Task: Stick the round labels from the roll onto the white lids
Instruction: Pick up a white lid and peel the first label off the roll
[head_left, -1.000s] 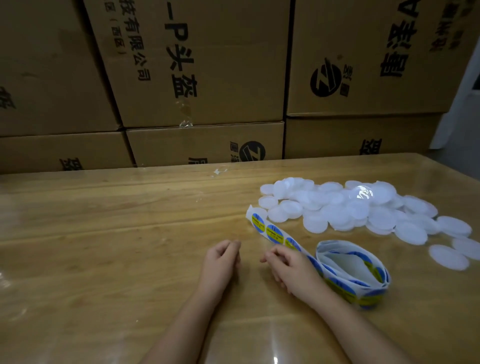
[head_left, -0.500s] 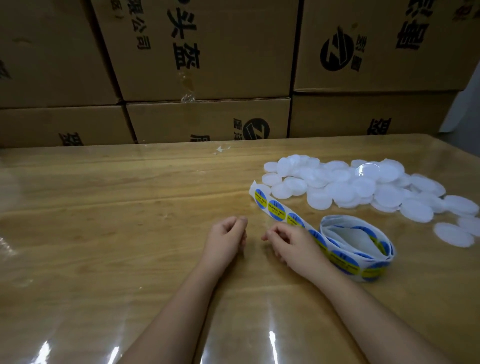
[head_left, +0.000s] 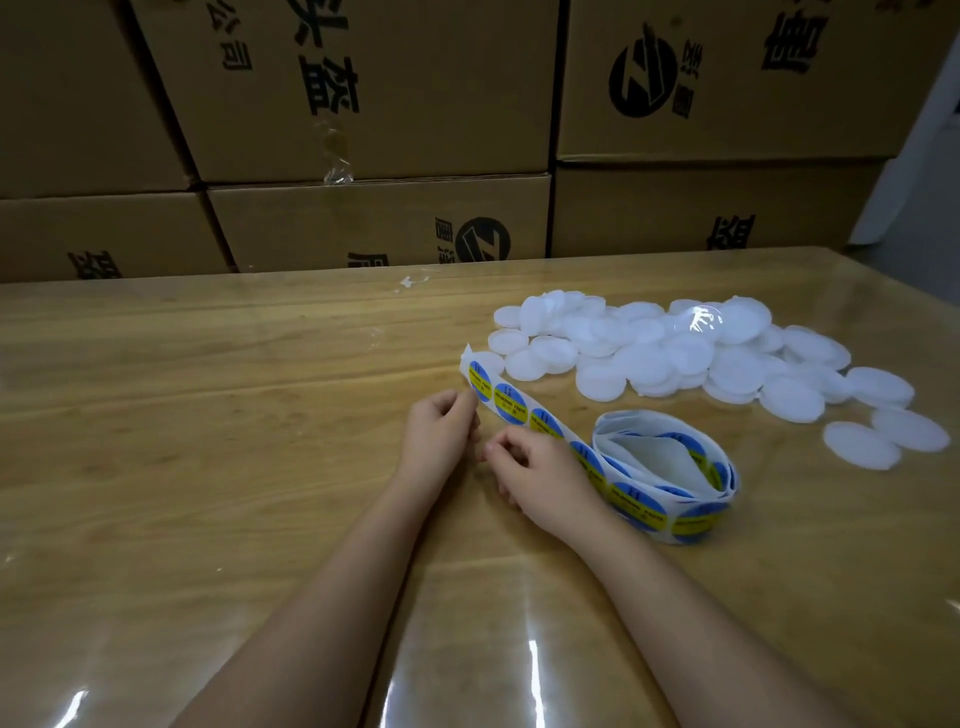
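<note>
A loose roll of round blue-and-yellow labels lies on the wooden table. Its strip runs up and left to a curled end beside the lids. Several white lids lie in a heap at the back right, with a few singles spread to the right. My left hand has its fingers curled, and the fingertips touch the strip's near edge by the first labels. My right hand rests against the strip just left of the roll, thumb and forefinger pinched together with nothing visible between them.
Stacked brown cardboard boxes with black print form a wall along the table's far edge. A small scrap of clear film lies near that edge. The glossy tabletop stretches bare to the left of my hands.
The view has tilted down a little. My left hand has moved forward and right until its fingertips reach the strip. My right hand has stayed by the roll.
</note>
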